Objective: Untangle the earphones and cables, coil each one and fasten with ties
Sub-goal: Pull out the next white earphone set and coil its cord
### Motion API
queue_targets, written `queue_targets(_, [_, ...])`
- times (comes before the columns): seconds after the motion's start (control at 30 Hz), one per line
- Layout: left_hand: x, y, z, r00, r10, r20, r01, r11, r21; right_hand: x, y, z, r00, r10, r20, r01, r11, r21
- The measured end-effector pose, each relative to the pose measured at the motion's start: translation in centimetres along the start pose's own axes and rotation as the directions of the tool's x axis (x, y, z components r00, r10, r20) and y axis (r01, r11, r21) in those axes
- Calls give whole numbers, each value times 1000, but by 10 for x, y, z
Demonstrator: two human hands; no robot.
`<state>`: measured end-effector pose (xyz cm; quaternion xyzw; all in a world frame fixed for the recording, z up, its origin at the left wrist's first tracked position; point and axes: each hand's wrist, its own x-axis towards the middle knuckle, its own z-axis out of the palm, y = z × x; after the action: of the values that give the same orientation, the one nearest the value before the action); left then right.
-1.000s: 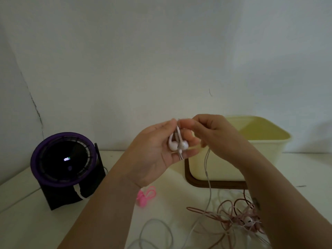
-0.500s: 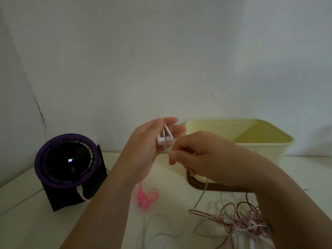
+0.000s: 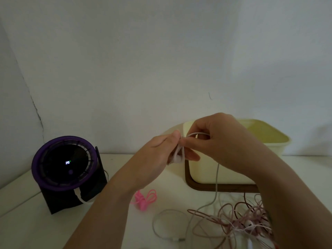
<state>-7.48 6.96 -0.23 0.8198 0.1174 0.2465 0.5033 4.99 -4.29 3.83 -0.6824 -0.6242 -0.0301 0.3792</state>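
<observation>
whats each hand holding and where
Left hand holds the white earphones by the buds; right hand pinches their cable close by.

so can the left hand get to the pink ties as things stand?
Probably, path-wise: the pink ties lie uncovered on the table near the left forearm. But the left hand grips the white earphones while the right hand pinches their cable, so it would have to let go first.

White earphones (image 3: 177, 158), hot-pink ties (image 3: 144, 199), dusty-pink cable tangle (image 3: 246, 221), pale yellow tub (image 3: 265, 137), purple-rimmed black fan (image 3: 64, 163).
</observation>
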Motion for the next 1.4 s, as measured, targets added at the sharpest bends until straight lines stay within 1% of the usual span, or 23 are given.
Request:
queue_targets(0.07, [-1, 0, -1, 999, 10, 35, -9, 1000, -17, 0, 0, -2, 1000, -17, 13, 16, 998, 54])
queue_targets(0.13, [-1, 1, -4, 998, -7, 68, 12, 997, -79, 1, 2, -3, 999, -31, 21, 28, 992, 122])
queue_targets(0.2, [-1, 1, -5, 995, -16, 97, 31, 988, -154, 2, 4, -4, 999, -38, 8, 35, 973, 229])
queue_targets(0.27, [-3, 4, -4, 993, -1, 115, 30, 967, -254, 5, 11, -2, 1000, -25, -8, 26, 933, 358])
queue_targets(0.33, [-5, 8, -1, 989, 39, 144, 19, 926, -377, 9, 20, 7, 1000, 18, 11, -21, 860, 510])
queue_targets(0.4, [-6, 13, -2, 983, 78, 165, 23, 846, -533, 12, 26, 19, 997, 41, 73, -78, 758, 648])
queue_targets(0.47, [-5, 16, -7, 970, 158, 183, 13, 722, -692, 14, 29, 32, 990, 53, 132, -133, 681, 721])
queue_targets(0.5, [-4, 17, -9, 963, 207, 173, 2, 635, -773, 14, 28, 37, 987, 56, 151, -150, 666, 731])
queue_targets(0.53, [-3, 20, -10, 969, 216, 121, -19, 553, -833, 14, 27, 41, 984, 63, 167, -165, 673, 721])
queue_targets(0.57, [-1, 21, -11, 985, 172, 29, -65, 511, -857, 14, 25, 44, 981, 67, 184, -178, 697, 694])
queue_targets(0.6, [0, 21, -12, 992, 98, -80, -119, 509, -853, 13, 24, 47, 977, 62, 205, -182, 742, 645])
queue_targets(0.63, [2, 21, -13, 984, 27, -177, -164, 533, -830, 13, 21, 48, 971, 47, 234, -178, 796, 578])
queue_targets(0.67, [3, 20, -13, 970, -8, -244, -195, 576, -794, 11, 18, 48, 962, 31, 270, -168, 848, 503])
queue_targets(0.73, [5, 16, -14, 949, -25, -314, -214, 682, -699, 8, 12, 43, 943, 6, 334, -145, 908, 392])
queue_targets(0.8, [5, 12, -14, 938, -25, -347, -198, 782, -591, 5, 7, 33, 940, -18, 340, -96, 944, 316])
queue_targets(0.9, [5, 6, -11, 951, -2, -310, -139, 891, -432, 1, 1, 18, 946, -48, 322, -23, 977, 211])
queue_targets(0.97, [4, 3, -8, 966, 5, -258, -97, 932, -348, -2, -4, 11, 945, -66, 319, 1, 980, 200])
queue_targets(1.07, [1, 1, -6, 994, 28, -104, -45, 985, -166, -4, -6, 2, 974, -82, 213, 25, 965, 260])
queue_targets(1.13, [-1, 1, -5, 1000, 15, 6, -14, 996, -87, -2, -3, -1, 990, -67, 123, 32, 962, 271])
queue_targets(1.2, [-4, 1, -6, 997, -14, 72, 22, 993, -115, 0, 3, -1, 998, -38, 41, 25, 954, 299])
queue_targets(1.27, [-7, 4, -8, 992, -23, 121, 50, 971, -232, 4, 10, 3, 1000, 4, -31, 7, 935, 354])
queue_targets(1.33, [-9, 8, -10, 987, -6, 164, 69, 923, -380, 8, 16, 11, 996, 63, -58, -30, 893, 450])
queue_targets(1.4, [-7, 10, -15, 983, 45, 177, 59, 838, -542, 11, 20, 19, 995, 93, -35, -58, 829, 556])
